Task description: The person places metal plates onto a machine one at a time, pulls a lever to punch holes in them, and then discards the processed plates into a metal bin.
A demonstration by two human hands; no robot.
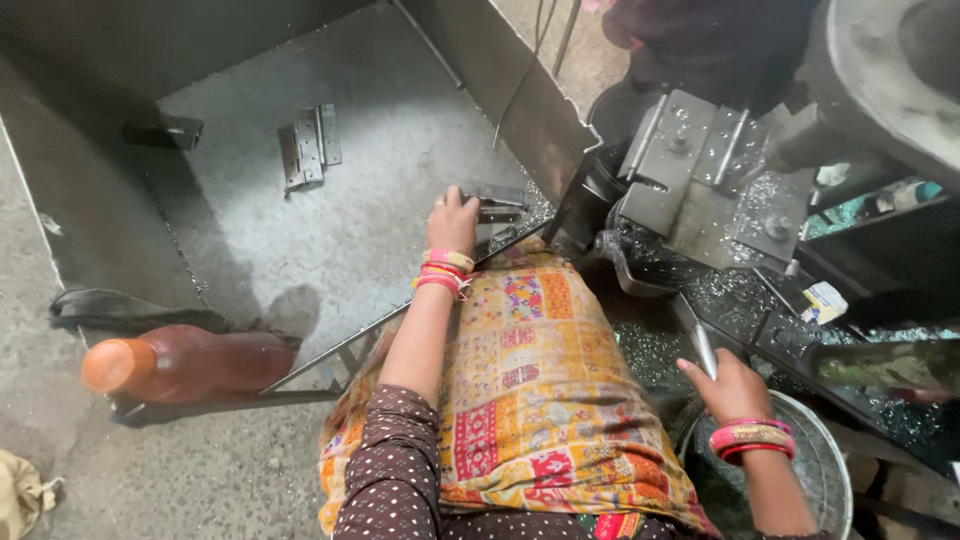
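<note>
My left hand (453, 222) reaches into a shallow grey metal tray (330, 240) and closes on a metal hinge (497, 206) at the tray's near right corner. Another grey hinge (309, 147) lies flat further back in the tray. My right hand (733, 388) holds a thin flat metal piece (704, 349) upright, just above a round metal bowl (815, 470). Both wrists wear pink and gold bangles. A patterned yellow cloth (530, 390) covers my lap between the hands.
A press machine with a steel fixture (690, 170) stands at the right, its bed strewn with metal shavings (730, 290). An orange-brown plastic bottle (185, 363) lies at the tray's near left corner. A small dark metal part (163, 132) sits at the tray's back left.
</note>
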